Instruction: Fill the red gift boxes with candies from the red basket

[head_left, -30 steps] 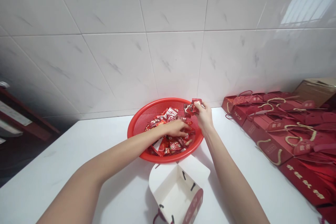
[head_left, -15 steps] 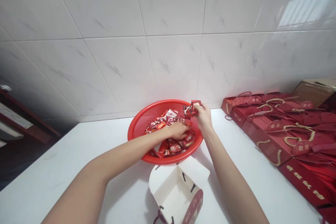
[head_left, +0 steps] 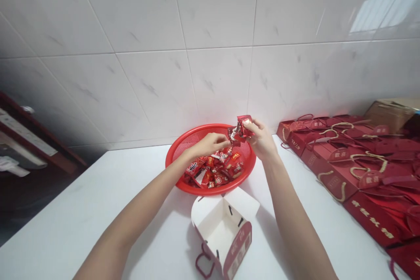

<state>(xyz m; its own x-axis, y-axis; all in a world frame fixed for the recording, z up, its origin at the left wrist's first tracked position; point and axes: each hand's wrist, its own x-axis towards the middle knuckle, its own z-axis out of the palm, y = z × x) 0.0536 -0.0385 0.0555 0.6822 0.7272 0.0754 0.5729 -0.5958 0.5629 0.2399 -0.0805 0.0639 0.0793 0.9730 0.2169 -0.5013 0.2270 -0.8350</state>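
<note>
A red plastic basket (head_left: pixel 173 151) with perforated sides holds a heap of wrapped candies (head_left: pixel 213 170), mostly red. Over its right rim my right hand (head_left: pixel 262 139) is closed on several red wrapped candies (head_left: pixel 244 126), pinched between thumb and fingers. My left hand (head_left: pixel 211 143) is above the heap, fingers pinched at the edge of a dark red wrapped candy (head_left: pixel 233 135), close beside the right hand's bunch. Nearer to me, between my forearms, stands a gift box (head_left: pixel 241 245) with a white inside, its flaps open and a dark red cord handle at its left.
Rows of red gift boxes (head_left: pixel 348 170) with gold cord handles cover the table's right side. Behind them is a brown cardboard box (head_left: pixel 390 113). A tiled wall (head_left: pixel 216 78) rises along the back of the white table (head_left: pixel 141 170). Dark red shelving (head_left: pixel 36 148) stands at left.
My left hand has lifted out of the candy heap toward the right hand. My right hand has risen slightly with its candies. The view has shifted a little.
</note>
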